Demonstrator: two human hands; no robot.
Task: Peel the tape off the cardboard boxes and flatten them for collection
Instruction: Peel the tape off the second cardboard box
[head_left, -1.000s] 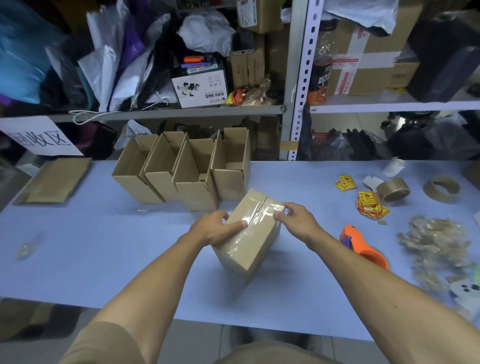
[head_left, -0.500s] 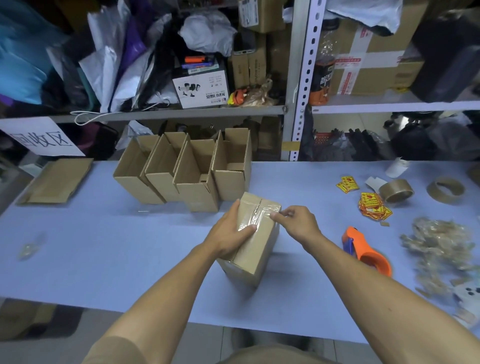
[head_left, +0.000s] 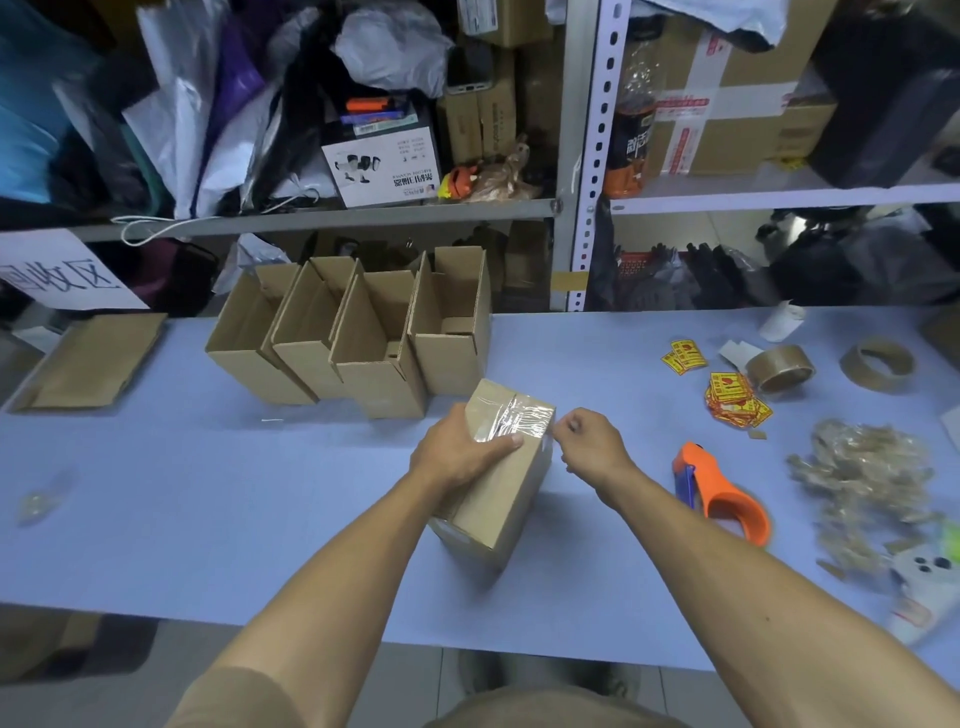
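A small sealed cardboard box (head_left: 511, 488) stands tilted on the blue table (head_left: 208, 499), its top end wrapped in clear tape (head_left: 514, 415). My left hand (head_left: 457, 449) grips the box from the left, thumb across the near edge of the taped end. My right hand (head_left: 589, 439) is at the box's right top corner, fingers curled and pinching the tape's edge there. Several opened cardboard boxes (head_left: 358, 332) stand in a row behind. A flattened box (head_left: 91, 361) lies at the far left.
An orange tape dispenser (head_left: 719, 491) lies right of my right forearm. Two tape rolls (head_left: 779, 366), red-yellow stickers (head_left: 732, 400) and a heap of peeled tape (head_left: 862, 467) fill the right side. A white phone (head_left: 924, 587) lies near the right edge. Cluttered shelves rise behind the table.
My left hand shifted from the box's side up onto the taped end. The box turned more upright. My right hand moved slightly right to the corner.
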